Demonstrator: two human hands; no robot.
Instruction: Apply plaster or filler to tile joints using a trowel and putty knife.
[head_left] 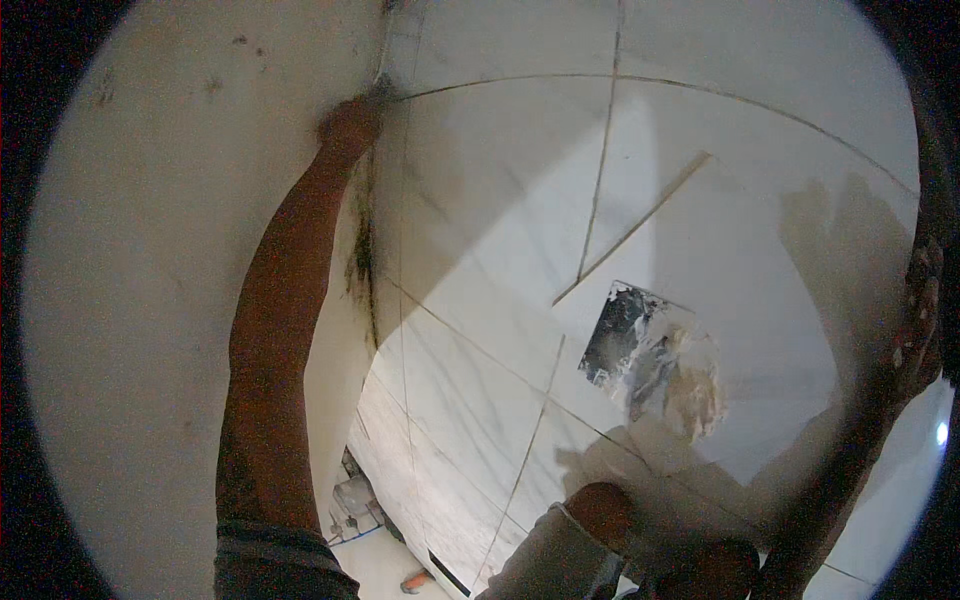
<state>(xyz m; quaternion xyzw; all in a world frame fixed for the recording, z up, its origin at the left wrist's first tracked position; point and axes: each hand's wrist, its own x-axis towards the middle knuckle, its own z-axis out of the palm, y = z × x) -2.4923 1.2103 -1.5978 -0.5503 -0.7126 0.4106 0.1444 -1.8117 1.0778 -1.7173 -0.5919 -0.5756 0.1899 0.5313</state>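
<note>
My left arm reaches up along the seam between a pale wall and marble-look tiles. At the corner my left hand is closed, its fingertips pressed to the seam around something small and dark that is too blurred to name. My right hand is at the dim right rim, with pale smears on it; its fingers are hard to make out. Between the hands, nearer the right, a dark square sheet lies on the tiles, smeared with white paste and a beige lump of paste.
A thin tan strip lies slantwise across the tiles beyond the sheet. My bent knee shows at the lower edge. At lower left are a greyish clutter and a small orange object. Dark stains run along the seam.
</note>
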